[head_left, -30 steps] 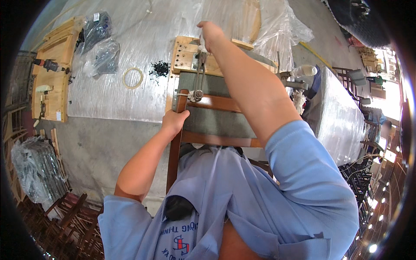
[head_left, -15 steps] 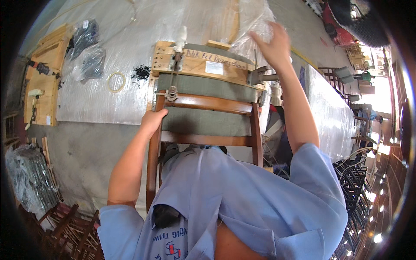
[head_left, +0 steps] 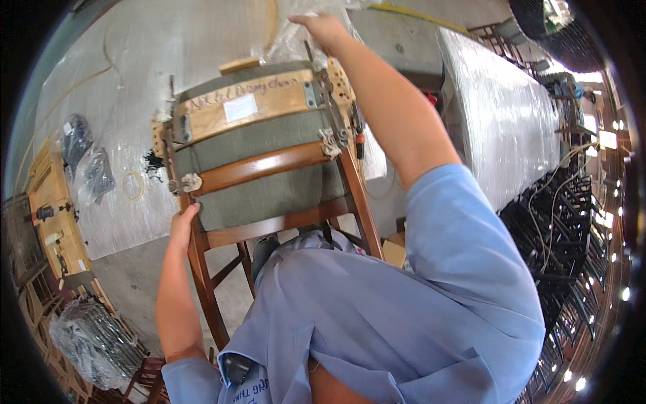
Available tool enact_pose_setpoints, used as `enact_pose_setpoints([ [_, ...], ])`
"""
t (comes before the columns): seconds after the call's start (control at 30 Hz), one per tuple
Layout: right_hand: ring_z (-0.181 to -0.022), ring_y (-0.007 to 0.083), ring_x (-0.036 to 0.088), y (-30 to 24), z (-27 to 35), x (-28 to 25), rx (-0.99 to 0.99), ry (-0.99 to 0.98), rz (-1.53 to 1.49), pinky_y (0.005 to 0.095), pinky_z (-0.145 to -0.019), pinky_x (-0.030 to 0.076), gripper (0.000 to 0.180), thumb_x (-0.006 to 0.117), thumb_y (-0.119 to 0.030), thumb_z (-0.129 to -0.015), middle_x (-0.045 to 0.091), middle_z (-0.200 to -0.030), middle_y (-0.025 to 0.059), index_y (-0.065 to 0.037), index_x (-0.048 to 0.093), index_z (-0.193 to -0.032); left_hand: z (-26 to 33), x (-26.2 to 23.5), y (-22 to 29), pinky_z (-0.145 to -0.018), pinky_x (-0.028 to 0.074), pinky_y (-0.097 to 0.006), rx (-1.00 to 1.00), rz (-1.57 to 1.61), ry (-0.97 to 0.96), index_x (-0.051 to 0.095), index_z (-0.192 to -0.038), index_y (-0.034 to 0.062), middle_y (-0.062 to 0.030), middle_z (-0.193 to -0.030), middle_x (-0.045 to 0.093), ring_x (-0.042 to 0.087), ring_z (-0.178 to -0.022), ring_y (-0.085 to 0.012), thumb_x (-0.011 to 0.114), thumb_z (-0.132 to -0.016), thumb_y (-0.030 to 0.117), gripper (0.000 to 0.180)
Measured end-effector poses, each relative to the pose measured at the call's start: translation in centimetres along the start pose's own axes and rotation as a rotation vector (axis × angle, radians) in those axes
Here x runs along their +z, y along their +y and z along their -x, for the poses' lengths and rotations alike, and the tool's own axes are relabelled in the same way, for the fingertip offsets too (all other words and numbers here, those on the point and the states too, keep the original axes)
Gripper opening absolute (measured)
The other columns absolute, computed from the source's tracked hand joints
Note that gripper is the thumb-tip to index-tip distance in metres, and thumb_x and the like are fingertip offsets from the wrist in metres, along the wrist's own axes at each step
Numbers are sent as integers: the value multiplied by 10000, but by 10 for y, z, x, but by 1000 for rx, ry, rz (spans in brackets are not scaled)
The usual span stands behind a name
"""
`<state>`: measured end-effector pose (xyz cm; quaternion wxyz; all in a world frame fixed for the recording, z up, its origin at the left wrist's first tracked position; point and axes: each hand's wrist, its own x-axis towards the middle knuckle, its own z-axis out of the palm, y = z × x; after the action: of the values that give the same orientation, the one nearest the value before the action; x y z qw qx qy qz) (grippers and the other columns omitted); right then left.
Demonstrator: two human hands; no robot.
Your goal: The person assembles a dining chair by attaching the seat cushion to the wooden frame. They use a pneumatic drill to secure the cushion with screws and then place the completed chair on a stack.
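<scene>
A brown wooden chair frame [head_left: 264, 167] stands against my body. A grey-green padded surface [head_left: 269, 200] shows between its rails. My left hand [head_left: 183, 225] is closed round the left post, its thumb on the near side. Beyond the top rail, a pale wooden jig [head_left: 272, 102] with handwriting and a white label [head_left: 240, 108] lies across the padding. A left metal clamp [head_left: 176, 183] and a right metal clamp [head_left: 330, 143], both with whitish wrapped tips, meet the rail ends. My right hand [head_left: 325, 34] reaches past the jig, fingers stretched, near clear plastic film and an upright rod.
A plastic-covered table [head_left: 124, 215] spreads ahead and left, bearing bagged dark parts [head_left: 94, 172] and a yellowish ring [head_left: 132, 185]. Another wooden jig [head_left: 57, 209] lies at its left edge. A wrapped stack [head_left: 498, 114] stands right, before several black chair frames [head_left: 558, 249].
The right clamp, turned outward before, now lies along the post with its tip at the rail. My right hand has moved left in view. The chair and jig appear tilted and farther left.
</scene>
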<state>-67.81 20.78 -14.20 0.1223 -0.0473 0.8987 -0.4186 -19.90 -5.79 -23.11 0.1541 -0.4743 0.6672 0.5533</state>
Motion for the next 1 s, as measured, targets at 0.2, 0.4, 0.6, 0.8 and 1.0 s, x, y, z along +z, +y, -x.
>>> enact_pose_setpoints([
  [0.2,-1123,375,621,12,-1,-17,455,-664,-727,583,-914,522,825,733,-600,-839,627,-1260,216,-29,508,-1390,23,8,30,-1041,433,-339,-54,69,-45,635,-1320,-77,-150,-1280,658,613,-1163,-250,750,-852,453,717],
  [0.4,-984,291,620,31,-19,24,315,-121,-427,521,-793,523,668,704,-498,-851,652,-1150,178,-32,597,-1317,6,9,6,-1035,430,-334,6,53,23,639,-1312,-82,-154,-1267,663,614,-1157,-243,760,-843,449,719],
  [0.6,-753,243,640,22,13,15,328,-373,-354,416,-648,544,541,718,-447,-882,657,-902,145,-1,642,-1179,14,17,6,-950,485,-369,-95,236,-14,660,-1267,-95,-167,-1204,687,644,-1054,-242,773,-830,421,686],
  [0.8,-619,258,640,33,-2,8,364,-173,-272,394,-580,542,532,715,-386,-902,675,-896,202,57,663,-1192,15,11,15,-927,513,-385,47,86,99,690,-1216,-106,-232,-1127,714,663,-1058,-271,774,-847,555,761],
  [1.0,-622,271,650,32,2,5,347,-100,-289,393,-557,528,569,734,-389,-857,666,-871,207,77,665,-1175,-48,-50,-3,-630,524,-346,191,464,537,656,-795,-40,-113,-743,698,648,-627,-179,773,-914,307,384],
])
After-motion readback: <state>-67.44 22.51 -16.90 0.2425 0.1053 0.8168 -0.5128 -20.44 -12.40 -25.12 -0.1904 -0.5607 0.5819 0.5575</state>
